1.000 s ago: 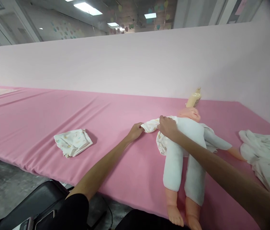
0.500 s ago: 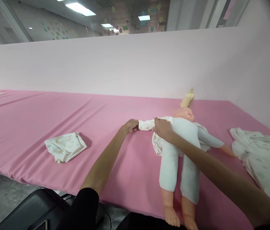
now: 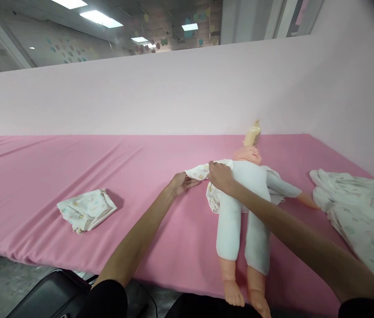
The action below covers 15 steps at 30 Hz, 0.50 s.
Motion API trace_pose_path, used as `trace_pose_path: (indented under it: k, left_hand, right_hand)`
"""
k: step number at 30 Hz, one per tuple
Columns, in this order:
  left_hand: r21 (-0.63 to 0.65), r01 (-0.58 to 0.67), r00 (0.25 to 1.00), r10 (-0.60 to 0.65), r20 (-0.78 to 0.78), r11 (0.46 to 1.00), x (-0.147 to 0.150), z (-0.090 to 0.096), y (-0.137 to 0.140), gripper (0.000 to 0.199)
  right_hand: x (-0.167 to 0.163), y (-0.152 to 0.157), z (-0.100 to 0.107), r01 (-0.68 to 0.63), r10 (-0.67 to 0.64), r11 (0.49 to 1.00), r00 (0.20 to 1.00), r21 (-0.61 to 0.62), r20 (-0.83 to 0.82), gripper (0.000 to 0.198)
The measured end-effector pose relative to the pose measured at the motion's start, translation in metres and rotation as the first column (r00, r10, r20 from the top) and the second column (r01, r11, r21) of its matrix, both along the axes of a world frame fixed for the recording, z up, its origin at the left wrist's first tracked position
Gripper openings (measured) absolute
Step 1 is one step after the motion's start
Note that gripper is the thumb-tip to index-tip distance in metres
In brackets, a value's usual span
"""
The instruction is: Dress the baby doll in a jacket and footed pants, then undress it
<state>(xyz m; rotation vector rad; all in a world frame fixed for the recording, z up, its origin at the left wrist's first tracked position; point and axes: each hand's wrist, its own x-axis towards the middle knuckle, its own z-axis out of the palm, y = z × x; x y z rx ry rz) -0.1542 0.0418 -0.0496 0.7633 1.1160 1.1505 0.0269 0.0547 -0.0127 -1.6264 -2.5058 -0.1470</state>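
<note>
A baby doll [image 3: 249, 176] in white lies on its back, feet toward me. Its arm on the left side is covered by a white printed sleeve [image 3: 197, 172] of a baby shirt [image 3: 213, 198], which is spread partly under the doll. My right hand [image 3: 220, 176] grips this sleeve near the doll's shoulder, fingers closed on the cloth. At the cuff end is my left hand [image 3: 181, 182], its fingers stretched out beneath the sleeve and touching it. Whether the doll's hand is inside the cuff is hidden.
A folded printed cloth [image 3: 86, 210] lies to the left on the pink sheet [image 3: 154, 212]. Behind the doll's head stands a cream-coloured bottle [image 3: 252, 134]. Rumpled white cloth [image 3: 353, 203] lies at the right. A white partition [image 3: 124, 97] closes the back; a black chair [image 3: 51, 293] stands below.
My left hand has loosened from its closed hold at the cuff, and its fingers are now extended under the sleeve. My right hand keeps its grip. The view has shifted slightly.
</note>
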Motion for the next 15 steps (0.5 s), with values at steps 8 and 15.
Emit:
trace_pose_path:
  k: [8, 15]
  left_hand:
    - [-0.016, -0.031, 0.990, 0.028, -0.135, 0.999, -0.011, 0.004, -0.002, 0.020]
    - [-0.083, -0.006, 0.885, -0.034, -0.464, 0.996, -0.015, 0.025, -0.007, 0.025]
  right_hand:
    - [0.014, -0.015, 0.000, -0.140, 0.147, 0.986, 0.987, 0.093, -0.064, 0.021]
    - [0.150, -0.025, -0.004, 0.268, -0.114, 0.938, 0.837, 0.221, -0.535, 0.025]
